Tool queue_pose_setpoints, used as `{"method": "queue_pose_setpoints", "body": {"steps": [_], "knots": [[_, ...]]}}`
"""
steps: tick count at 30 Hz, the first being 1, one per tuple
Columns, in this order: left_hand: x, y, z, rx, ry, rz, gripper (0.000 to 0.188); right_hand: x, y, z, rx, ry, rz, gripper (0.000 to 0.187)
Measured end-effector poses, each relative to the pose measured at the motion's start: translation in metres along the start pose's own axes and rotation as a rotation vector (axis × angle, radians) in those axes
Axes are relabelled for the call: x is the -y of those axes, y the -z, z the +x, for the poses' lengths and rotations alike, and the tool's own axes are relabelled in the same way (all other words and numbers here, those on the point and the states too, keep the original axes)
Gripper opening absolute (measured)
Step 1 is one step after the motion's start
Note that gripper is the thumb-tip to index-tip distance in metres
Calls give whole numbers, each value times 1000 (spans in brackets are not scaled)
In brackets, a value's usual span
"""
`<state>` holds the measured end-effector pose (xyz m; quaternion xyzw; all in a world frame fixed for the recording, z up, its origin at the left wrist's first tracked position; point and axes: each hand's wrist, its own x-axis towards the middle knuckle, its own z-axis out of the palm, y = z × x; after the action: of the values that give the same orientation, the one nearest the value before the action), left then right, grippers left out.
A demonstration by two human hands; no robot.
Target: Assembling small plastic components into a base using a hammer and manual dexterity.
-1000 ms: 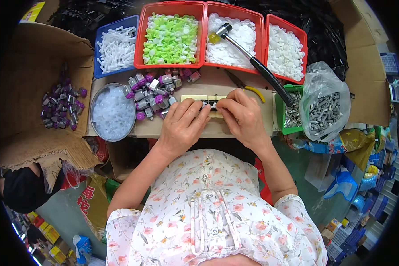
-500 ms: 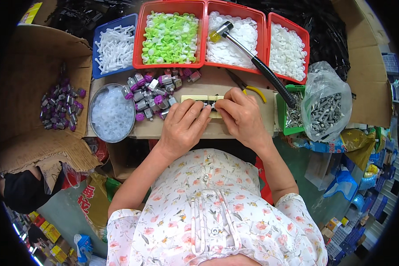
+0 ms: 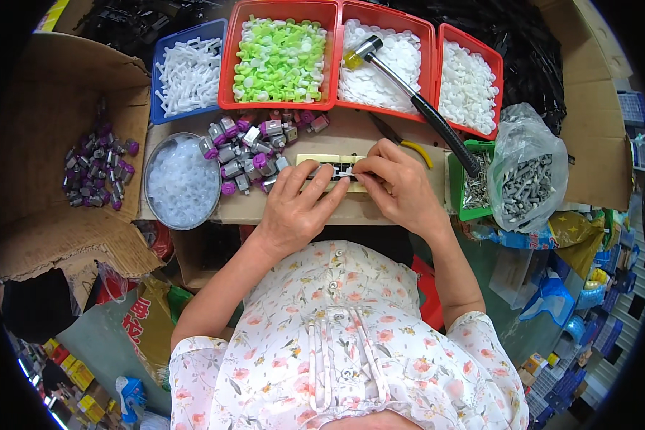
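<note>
A cream-coloured block (image 3: 327,157) with a dark slot lies on the work surface in front of me. In its slot sits a narrow black part (image 3: 322,173) with small white pieces on it. My left hand (image 3: 296,208) grips the block, fingertips over its left half and thumb at the near edge, beside a white piece. My right hand (image 3: 401,188) is closed at the block's right end, thumb and index finger pinching a small white piece (image 3: 347,173). The fingers partly cover the slot, so the exact fit of the pieces is hidden.
Behind stand a blue bin (image 3: 188,77) of white pins and red bins (image 3: 279,106) of green and white plastic pieces. A hammer (image 3: 426,109) lies across them, near pliers (image 3: 401,140). Purple-and-grey motors (image 3: 254,154), a clear bowl (image 3: 181,183) and a green tray (image 3: 474,213) flank the block.
My right fingers have shifted slightly right, and my left thumb has drawn back toward the block's near edge. More of the slot and its white pieces now shows between my hands.
</note>
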<state>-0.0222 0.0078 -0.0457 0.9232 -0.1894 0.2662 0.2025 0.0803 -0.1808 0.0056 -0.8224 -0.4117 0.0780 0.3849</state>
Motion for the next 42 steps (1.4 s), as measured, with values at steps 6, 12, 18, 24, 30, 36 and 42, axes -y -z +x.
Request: {"method": "queue_pose_setpoints", "body": {"steps": [6,12,18,24,30,36,42], "knots": [[0,-1,1,-2,2,-30,34,4,-2,1,-60,-60,46,16],[0,-1,2,-18,-2,-27,35,-2,-5,0,-43,38,-44,21],[1,-3,0,-32,-13,-20,37,3,0,-1,7,121,-162,28],[1,-4,0,-1,0,-22,38,13,6,4,117,214,-363,32],[0,-6,-1,-11,19,-27,38,-2,4,7,107,140,-193,32],[-2,-7,-2,-6,18,-13,37,3,2,2,90,176,-204,39],[-8,-10,-1,-33,54,9,36,-1,3,4,121,181,-179,38]]}}
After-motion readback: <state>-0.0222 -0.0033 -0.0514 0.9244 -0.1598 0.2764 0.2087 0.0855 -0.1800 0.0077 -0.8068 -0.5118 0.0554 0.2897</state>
